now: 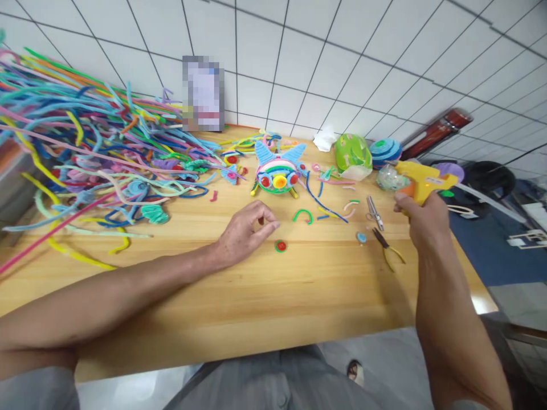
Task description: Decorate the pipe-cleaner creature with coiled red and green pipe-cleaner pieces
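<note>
The yellow glue gun [425,179] is in the grip of the right hand [429,219], fingers wrapped round its handle, over the right end of the table [256,319]. Below and to its left lie yellow-handled pliers [387,249], a metal tool [375,214] and a small light-blue disc [361,237].

The left hand [245,232] rests at mid-table, fingers loosely curled; whether anything small is pinched in them, I cannot tell. Just beside its thumb lies a red disc with a green rim [281,246], and a bent green pipe cleaner [303,216] is near.

Beyond the hands stands a fuzzy striped figure [278,171] with blue ears and red and yellow rounds. Behind it to the right is a green packet [352,152]; a tangled heap of coloured pipe cleaners [111,148] covers the far left.
</note>
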Demonstrator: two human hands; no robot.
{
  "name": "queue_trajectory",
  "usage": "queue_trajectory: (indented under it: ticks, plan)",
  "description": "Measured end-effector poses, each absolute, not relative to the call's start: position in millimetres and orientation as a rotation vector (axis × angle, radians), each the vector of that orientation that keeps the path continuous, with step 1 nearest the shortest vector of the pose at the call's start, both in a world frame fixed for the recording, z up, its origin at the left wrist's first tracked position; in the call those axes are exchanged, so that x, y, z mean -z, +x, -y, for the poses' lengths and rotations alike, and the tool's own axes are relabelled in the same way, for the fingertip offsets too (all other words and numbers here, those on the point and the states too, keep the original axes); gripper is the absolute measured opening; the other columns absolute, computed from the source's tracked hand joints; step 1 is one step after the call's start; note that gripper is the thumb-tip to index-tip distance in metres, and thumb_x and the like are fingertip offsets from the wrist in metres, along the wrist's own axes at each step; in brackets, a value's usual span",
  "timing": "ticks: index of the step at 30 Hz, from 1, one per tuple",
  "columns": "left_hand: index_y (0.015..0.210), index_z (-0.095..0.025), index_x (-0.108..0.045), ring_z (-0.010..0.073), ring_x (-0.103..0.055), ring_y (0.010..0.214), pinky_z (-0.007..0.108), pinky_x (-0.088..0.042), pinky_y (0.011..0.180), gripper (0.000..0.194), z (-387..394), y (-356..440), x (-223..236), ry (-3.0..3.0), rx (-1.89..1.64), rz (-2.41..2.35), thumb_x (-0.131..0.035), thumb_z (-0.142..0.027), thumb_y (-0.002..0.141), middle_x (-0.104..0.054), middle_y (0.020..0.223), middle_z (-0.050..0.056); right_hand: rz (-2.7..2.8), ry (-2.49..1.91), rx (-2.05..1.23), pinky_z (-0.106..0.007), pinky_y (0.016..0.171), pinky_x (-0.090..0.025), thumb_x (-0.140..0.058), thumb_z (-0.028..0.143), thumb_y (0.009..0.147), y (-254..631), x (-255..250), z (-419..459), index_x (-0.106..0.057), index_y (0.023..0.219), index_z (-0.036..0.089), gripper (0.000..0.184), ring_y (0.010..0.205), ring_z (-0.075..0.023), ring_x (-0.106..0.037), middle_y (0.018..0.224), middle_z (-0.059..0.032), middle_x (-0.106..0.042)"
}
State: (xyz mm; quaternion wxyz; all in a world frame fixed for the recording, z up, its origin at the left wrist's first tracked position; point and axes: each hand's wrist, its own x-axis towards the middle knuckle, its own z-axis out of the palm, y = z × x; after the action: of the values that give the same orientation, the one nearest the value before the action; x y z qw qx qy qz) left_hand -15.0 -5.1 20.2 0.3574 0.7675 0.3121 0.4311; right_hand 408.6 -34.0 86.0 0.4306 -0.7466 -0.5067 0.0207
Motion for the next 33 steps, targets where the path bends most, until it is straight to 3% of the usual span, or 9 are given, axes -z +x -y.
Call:
queue_trajectory:
  ticks: [2, 9, 12, 15, 18, 20, 22, 28, 33]
  plan:
    - [0.082, -0.021, -0.059, 0.0155, -0.056, 0.074, 0.031, -0.047, 0.071, 0.023, 0.0, -17.0, -26.4, 1.841, -1.152, -0.913, -0.065, -0.035, 0.099, -0.062, 0.078, 0.0, 1.134, -1.816, -0.164, -0.033, 0.058, -0.049, -0.084, 0.046, 0.067, 373.7, -103.6, 22.2, -0.064, 0.076, 0.026, 0.03, 0.061, -0.017, -0.056, 0.072, -0.0056, -0.067]
    - [0.078, -0.021, -0.055, 0.012, -0.051, 0.061, 0.027, -0.044, 0.061, 0.034, -37.4, -28.4, -33.9, 1.472, -1.28, -1.054, -0.071, -0.048, 0.092, -0.059, 0.068, -0.002, 1.333, -1.736, -0.176, -0.039, 0.068, -0.056, -0.086, 0.05, 0.065, 289.6, -123.8, -11.4, -0.065, 0.077, 0.023, 0.037, 0.071, -0.0224, -0.064, 0.078, -0.005, -0.071]
    - [0.094, -0.021, -0.057, 0.0116, -0.054, 0.061, 0.026, -0.045, 0.06, 0.031, -54.9, -34.7, -32.7, 1.455, -1.292, -1.051, -0.071, -0.049, 0.093, -0.061, 0.071, -0.003, 1.452, -1.76, -0.156, -0.041, 0.068, -0.058, -0.083, 0.053, 0.072, 272.5, -117.7, -17.2, -0.064, 0.078, 0.024, 0.036, 0.071, -0.0248, -0.067, 0.074, -0.0041, -0.069]
    - [0.13, -0.023, -0.053, 0.0159, -0.065, 0.083, 0.029, -0.052, 0.072, 0.066, -69.8, -36.8, -24.1, 1.646, -1.234, -1.105, -0.085, -0.05, 0.079, -0.069, 0.101, 0.003, 1.558, -1.761, -0.151, -0.042, 0.072, -0.059, -0.08, 0.054, 0.078, 260.2, -110.6, -18.4, -0.064, 0.076, 0.025, 0.034, 0.07, -0.0259, -0.069, 0.07, -0.0039, -0.067]
    - [0.147, -0.024, -0.041, 0.0272, -0.064, 0.121, 0.041, -0.056, 0.095, 0.097, -84.6, -31.2, -13.3, 1.862, -1.124, -1.069, -0.092, -0.05, 0.069, -0.057, 0.144, 0.016, 1.623, -1.719, -0.209, -0.04, 0.075, -0.059, -0.079, 0.055, 0.079, 252.4, -106.4, -18.2, -0.066, 0.075, 0.024, 0.034, 0.071, -0.0258, -0.07, 0.07, -0.0043, -0.07]
    - [0.146, -0.025, -0.039, 0.0324, -0.057, 0.136, 0.048, -0.052, 0.107, 0.096, -95.0, -24.0, -8.0, 1.928, -1.064, -0.965, -0.091, -0.053, 0.07, -0.05, 0.152, 0.018, 1.619, -1.696, -0.265, -0.039, 0.074, -0.058, -0.078, 0.057, 0.078, 251.1, -104.3, -19.0, -0.068, 0.076, 0.023, 0.035, 0.072, -0.0258, -0.071, 0.071, -0.0043, -0.072]
    - [0.139, -0.024, -0.042, 0.0328, -0.056, 0.137, 0.049, -0.051, 0.11, 0.088, -104.7, -16.2, -4.5, 1.946, -1.006, -0.886, -0.09, -0.053, 0.071, -0.053, 0.146, 0.016, 1.591, -1.687, -0.32, -0.039, 0.073, -0.058, -0.077, 0.057, 0.077, 252.9, -101.5, -21.2, -0.069, 0.076, 0.022, 0.035, 0.073, -0.0263, -0.072, 0.073, -0.0045, -0.074]
    - [0.112, -0.024, -0.044, 0.0256, -0.062, 0.104, 0.039, -0.056, 0.088, 0.067, -117.6, -6.8, -3.3, 2.008, -0.974, -0.944, -0.092, -0.043, 0.067, -0.057, 0.108, 0.004, 1.492, -1.658, -0.394, -0.039, 0.077, -0.06, -0.077, 0.048, 0.074, 261.5, -92.5, -29.0, -0.07, 0.076, 0.021, 0.028, 0.08, -0.0274, -0.074, 0.079, -0.0061, -0.078]
    - [0.11, -0.025, -0.044, 0.0237, -0.061, 0.098, 0.037, -0.056, 0.083, 0.06, -116.0, -11.0, -10.9, 2.053, -0.963, -0.915, -0.087, -0.035, 0.07, -0.057, 0.107, 0.004, 1.522, -1.697, -0.372, -0.038, 0.073, -0.059, -0.075, 0.05, 0.076, 260.6, -87.0, -31.4, -0.072, 0.078, 0.021, 0.03, 0.077, -0.0269, -0.074, 0.078, -0.0057, -0.078]
